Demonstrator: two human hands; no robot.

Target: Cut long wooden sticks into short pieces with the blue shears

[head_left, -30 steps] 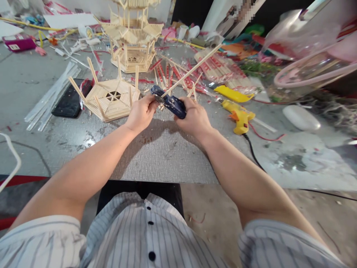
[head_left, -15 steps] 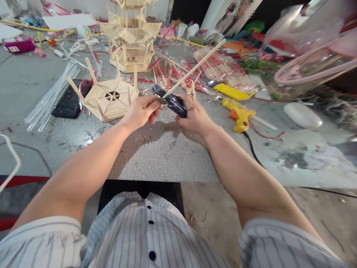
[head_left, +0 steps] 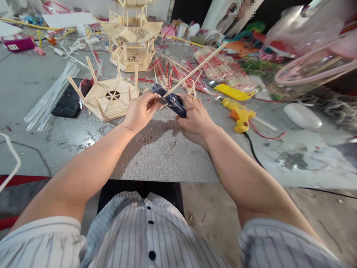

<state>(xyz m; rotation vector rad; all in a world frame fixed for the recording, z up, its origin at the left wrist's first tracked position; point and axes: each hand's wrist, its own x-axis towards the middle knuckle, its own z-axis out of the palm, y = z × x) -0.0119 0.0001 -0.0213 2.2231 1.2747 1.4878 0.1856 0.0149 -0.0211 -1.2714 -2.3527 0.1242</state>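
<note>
Blue-handled pliers [head_left: 177,105] are gripped in my right hand [head_left: 195,113]. A long thin wooden stick [head_left: 198,68] slants up to the right from the pliers' jaws. My left hand [head_left: 141,111] is closed near the jaws, its fingertips pinched on something small that I cannot make out. Left of my hands lies a hexagonal wooden base [head_left: 111,98] with upright posts. Behind it stands a tiered wooden pagoda model [head_left: 131,44].
A yellow glue gun [head_left: 237,113] and a yellow cutter [head_left: 232,92] lie to the right. Wrapped sticks [head_left: 212,65] are behind my hands. A black phone [head_left: 68,100] and clear glue sticks [head_left: 51,96] lie left. A white oval object [head_left: 302,115] sits far right.
My left hand has shifted slightly left, its fingers curled more. The stick's far end has dipped slightly and moved right. The pliers have hardly moved.
</note>
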